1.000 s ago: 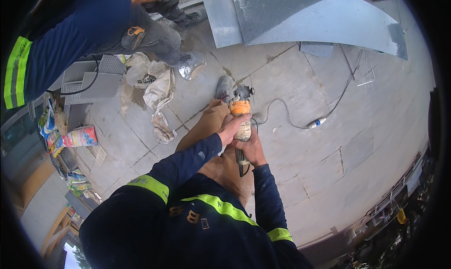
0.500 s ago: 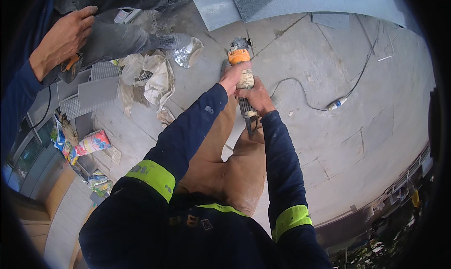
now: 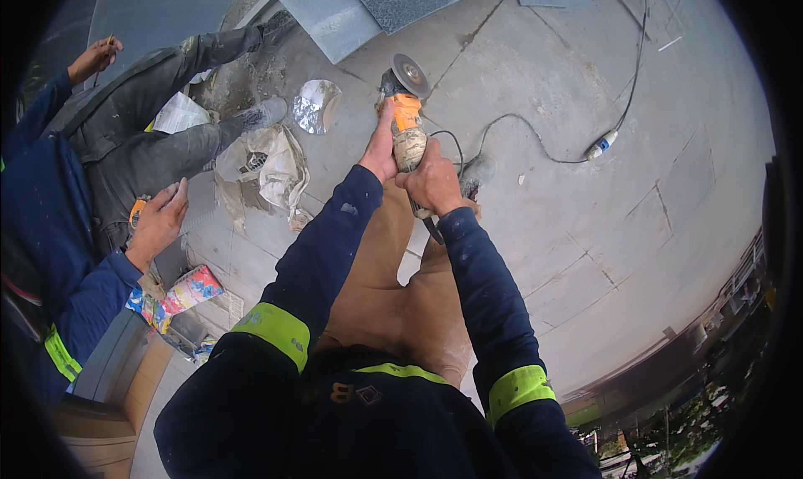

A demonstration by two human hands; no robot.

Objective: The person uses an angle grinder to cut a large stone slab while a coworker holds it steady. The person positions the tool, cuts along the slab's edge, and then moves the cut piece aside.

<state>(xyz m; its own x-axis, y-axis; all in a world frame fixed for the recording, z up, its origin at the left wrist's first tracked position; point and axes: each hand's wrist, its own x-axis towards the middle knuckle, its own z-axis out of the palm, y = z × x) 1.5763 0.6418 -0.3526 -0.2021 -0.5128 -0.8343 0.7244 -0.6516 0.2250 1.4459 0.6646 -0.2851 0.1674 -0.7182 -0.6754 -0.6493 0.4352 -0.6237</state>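
Both my hands grip an orange and black angle grinder (image 3: 409, 136) held out in front of my knees. My left hand (image 3: 381, 148) wraps the body just behind the orange head. Farther back, toward the cable end, my right hand (image 3: 434, 181) closes around the handle. The grinder's round disc (image 3: 411, 76) faces up at the far end and touches nothing that I can see. From the rear of the tool a dark power cable (image 3: 535, 132) runs right across the floor to a blue and white plug connector (image 3: 601, 145).
A co-worker (image 3: 125, 161) sits at the left with legs stretched out. Near their foot lie a shiny silver piece (image 3: 317, 107) and a dusty cloth sack (image 3: 276, 165). Grey slabs (image 3: 326, 10) lie at the far side. Colourful bags (image 3: 188, 291) rest at lower left.
The grinder has tilted and turned, so its disc now shows. My hands have moved slightly left with it. The co-worker at the left has shifted, and both their hands now show.
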